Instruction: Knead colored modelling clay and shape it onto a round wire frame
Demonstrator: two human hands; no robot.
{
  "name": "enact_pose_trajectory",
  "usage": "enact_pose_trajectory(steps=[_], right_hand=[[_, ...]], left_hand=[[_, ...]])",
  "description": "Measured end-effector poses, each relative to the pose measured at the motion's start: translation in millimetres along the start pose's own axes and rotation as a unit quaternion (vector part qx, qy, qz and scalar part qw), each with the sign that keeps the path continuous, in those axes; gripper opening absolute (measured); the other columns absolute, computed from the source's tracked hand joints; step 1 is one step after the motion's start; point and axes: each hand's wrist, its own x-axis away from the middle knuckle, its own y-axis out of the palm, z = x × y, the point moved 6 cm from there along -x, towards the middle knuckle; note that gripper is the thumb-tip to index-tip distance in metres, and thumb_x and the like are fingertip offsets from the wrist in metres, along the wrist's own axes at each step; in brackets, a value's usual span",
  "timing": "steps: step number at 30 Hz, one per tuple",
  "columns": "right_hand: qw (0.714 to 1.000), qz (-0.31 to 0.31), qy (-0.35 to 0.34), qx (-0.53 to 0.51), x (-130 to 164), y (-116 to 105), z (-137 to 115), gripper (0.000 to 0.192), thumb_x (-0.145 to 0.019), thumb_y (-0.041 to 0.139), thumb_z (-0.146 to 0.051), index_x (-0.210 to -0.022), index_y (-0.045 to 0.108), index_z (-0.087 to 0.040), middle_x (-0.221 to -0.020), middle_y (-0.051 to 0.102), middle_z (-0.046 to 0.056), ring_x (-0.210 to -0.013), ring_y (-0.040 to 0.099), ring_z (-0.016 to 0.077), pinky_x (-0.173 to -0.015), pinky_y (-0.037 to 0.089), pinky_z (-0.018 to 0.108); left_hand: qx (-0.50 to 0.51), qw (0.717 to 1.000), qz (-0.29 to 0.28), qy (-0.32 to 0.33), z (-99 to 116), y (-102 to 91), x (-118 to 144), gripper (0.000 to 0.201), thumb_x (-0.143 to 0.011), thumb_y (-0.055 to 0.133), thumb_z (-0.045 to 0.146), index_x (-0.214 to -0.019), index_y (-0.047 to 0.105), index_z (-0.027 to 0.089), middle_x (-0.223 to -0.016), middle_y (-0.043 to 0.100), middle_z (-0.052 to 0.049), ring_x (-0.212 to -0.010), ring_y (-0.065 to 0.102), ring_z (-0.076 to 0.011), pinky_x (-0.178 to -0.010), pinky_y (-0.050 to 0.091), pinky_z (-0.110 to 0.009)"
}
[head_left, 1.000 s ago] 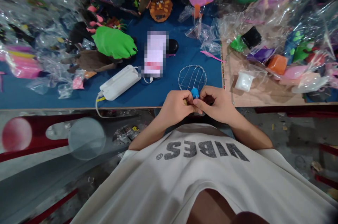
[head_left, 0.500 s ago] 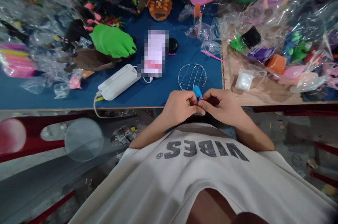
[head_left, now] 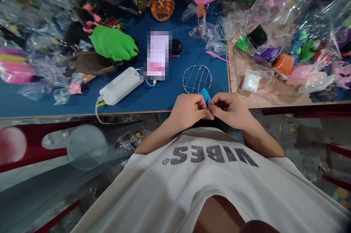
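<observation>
In the head view, my left hand (head_left: 190, 110) and my right hand (head_left: 229, 110) meet at the table's front edge. Both are closed, with thumbs and fingers pinching a small blue clay packet (head_left: 205, 95) between them. Its upper part sticks out above the fingers; the lower part is mostly covered, with a bit of clear wrapper seeming to show. Just beyond the hands, a round wire frame (head_left: 196, 79) with crossing wires lies on the blue tabletop (head_left: 170, 96).
A phone (head_left: 158, 55) and a white power bank (head_left: 120, 86) with a cable lie to the left, near a green clay piece (head_left: 113, 43). Wrapped clay packs, including a white one (head_left: 250, 81) and an orange one (head_left: 284, 63), are at the right. Clay figures (head_left: 162, 5) line the back.
The view has shifted slightly, so the table items sit a little further left. Both hands keep pinching the blue clay packet, with only slight finger movement.
</observation>
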Motion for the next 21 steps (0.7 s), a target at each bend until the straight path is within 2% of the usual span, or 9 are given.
enact_pose_trajectory(steps=[4, 8, 12, 15, 16, 18, 20, 21], right_hand=[[1.0, 0.005, 0.022, -0.018, 1.8, 0.0, 2.7, 0.013, -0.095, 0.082, -0.031, -0.091, 0.076, -0.02, -0.077, 0.079, 0.002, -0.063, 0.065, 0.0143, -0.056, 0.047, 0.029], [0.999, 0.022, 0.024, 0.022, 1.3, -4.3, 7.3, 0.016, -0.1, 0.077, -0.035, -0.093, 0.078, -0.02, -0.077, 0.078, 0.002, -0.061, 0.063, 0.0142, -0.056, 0.045, 0.03], [0.998, 0.007, 0.0, 0.059, -1.4, -4.4, 6.5, 0.015, -0.102, 0.073, -0.032, -0.093, 0.075, -0.02, -0.076, 0.072, 0.0, -0.063, 0.057, 0.0126, -0.057, 0.04, 0.029], [0.998, 0.015, -0.021, 0.064, -3.0, -5.7, 7.2, 0.017, -0.105, 0.069, -0.031, -0.091, 0.071, -0.02, -0.079, 0.067, 0.0, -0.068, 0.053, 0.0123, -0.061, 0.038, 0.029], [0.998, 0.019, -0.025, 0.045, -3.3, -6.3, 8.7, 0.019, -0.107, 0.067, -0.032, -0.092, 0.069, -0.02, -0.078, 0.064, -0.001, -0.069, 0.052, 0.0122, -0.062, 0.038, 0.029], [0.999, 0.02, -0.026, -0.009, -3.8, -6.7, 12.9, 0.021, -0.109, 0.065, -0.035, -0.093, 0.066, -0.021, -0.075, 0.058, -0.002, -0.067, 0.048, 0.0116, -0.063, 0.037, 0.029], [0.998, 0.014, -0.021, -0.06, -4.0, -5.8, 17.1, 0.024, -0.111, 0.065, -0.038, -0.094, 0.064, -0.022, -0.073, 0.055, -0.004, -0.065, 0.045, 0.011, -0.061, 0.036, 0.029], [0.997, 0.01, -0.019, -0.078, -3.9, -4.9, 18.5, 0.025, -0.111, 0.065, -0.04, -0.093, 0.063, -0.022, -0.073, 0.055, -0.004, -0.063, 0.045, 0.0106, -0.06, 0.035, 0.028]], left_hand=[[-0.028, 0.999, 0.014, 0.02, 4.3, 0.3, 0.2, 0.032, -0.083, 0.091, 0.029, -0.066, 0.066, 0.018, -0.067, 0.069, 0.002, -0.063, 0.053, -0.0116, -0.063, 0.033, -0.029], [-0.026, 0.999, 0.011, 0.019, 5.0, 1.6, -0.5, 0.028, -0.079, 0.091, 0.02, -0.065, 0.067, 0.019, -0.064, 0.068, 0.004, -0.061, 0.052, -0.0111, -0.064, 0.033, -0.029], [-0.017, 1.0, 0.009, 0.019, 2.1, 2.5, -0.6, 0.033, -0.08, 0.095, 0.03, -0.066, 0.067, 0.019, -0.063, 0.067, 0.004, -0.061, 0.053, -0.0116, -0.063, 0.034, -0.03], [-0.023, 0.998, 0.03, 0.041, -1.4, -1.4, 0.6, 0.037, -0.086, 0.094, 0.039, -0.07, 0.067, 0.02, -0.067, 0.069, 0.003, -0.064, 0.057, -0.0129, -0.064, 0.04, -0.03], [-0.023, 0.997, 0.044, 0.06, -1.7, -4.6, 1.6, 0.034, -0.088, 0.093, 0.04, -0.076, 0.069, 0.02, -0.074, 0.073, 0.001, -0.067, 0.06, -0.0135, -0.066, 0.044, -0.03], [-0.025, 0.991, 0.073, 0.113, -0.8, -12.0, 4.5, 0.028, -0.09, 0.092, 0.043, -0.101, 0.077, 0.022, -0.106, 0.081, -0.005, -0.073, 0.066, -0.0145, -0.072, 0.053, -0.032], [-0.044, 0.984, 0.065, 0.16, 0.1, -15.3, 7.2, 0.054, -0.09, 0.092, 0.047, -0.138, 0.073, 0.029, -0.149, 0.071, -0.012, -0.08, 0.071, -0.0158, -0.077, 0.06, -0.035], [-0.062, 0.982, 0.044, 0.174, -0.1, -14.1, 8.0, 0.066, -0.091, 0.091, 0.049, -0.15, 0.067, 0.033, -0.162, 0.064, -0.012, -0.084, 0.074, -0.0169, -0.079, 0.063, -0.035]])
